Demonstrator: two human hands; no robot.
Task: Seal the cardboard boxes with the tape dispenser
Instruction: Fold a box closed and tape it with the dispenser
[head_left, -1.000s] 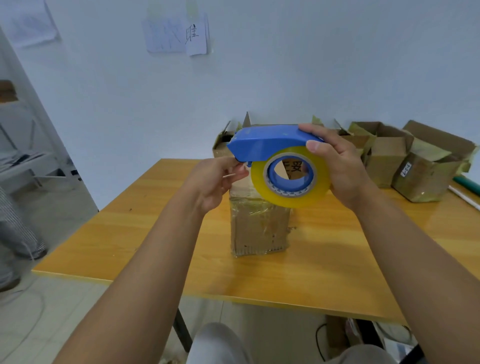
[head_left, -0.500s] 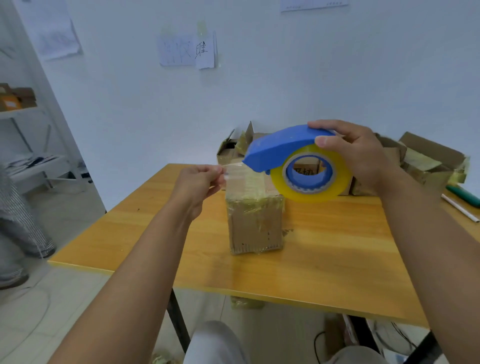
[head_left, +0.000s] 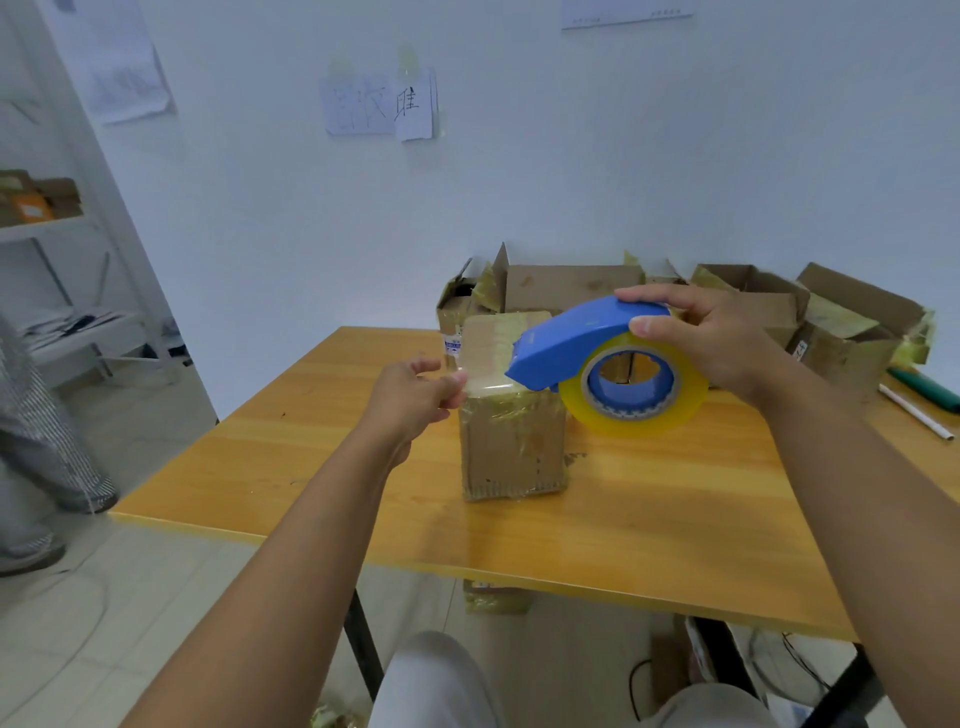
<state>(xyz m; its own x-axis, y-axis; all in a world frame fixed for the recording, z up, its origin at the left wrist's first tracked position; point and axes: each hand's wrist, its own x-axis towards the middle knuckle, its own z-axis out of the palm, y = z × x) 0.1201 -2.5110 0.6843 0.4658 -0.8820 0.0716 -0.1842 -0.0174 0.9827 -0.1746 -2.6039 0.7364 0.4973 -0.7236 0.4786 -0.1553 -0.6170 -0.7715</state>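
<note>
Right hand (head_left: 727, 338) grasps the tape dispenser (head_left: 597, 358) above the box (head_left: 511, 415) standing mid-surface (head_left: 675, 519). Left hand (head_left: 415, 400) fingers (head_left: 452, 387) pinch the tape end at the box's upper left edge. Open boxes (head_left: 831, 332) line the far edge.

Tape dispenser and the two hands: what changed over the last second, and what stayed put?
The left hand drew away from the tape dispenser to the left, pulling out a strip of clear tape over the top of the cardboard box. The right hand kept its hold on the dispenser. The box stayed on the table; the open boxes behind are unmoved.
</note>
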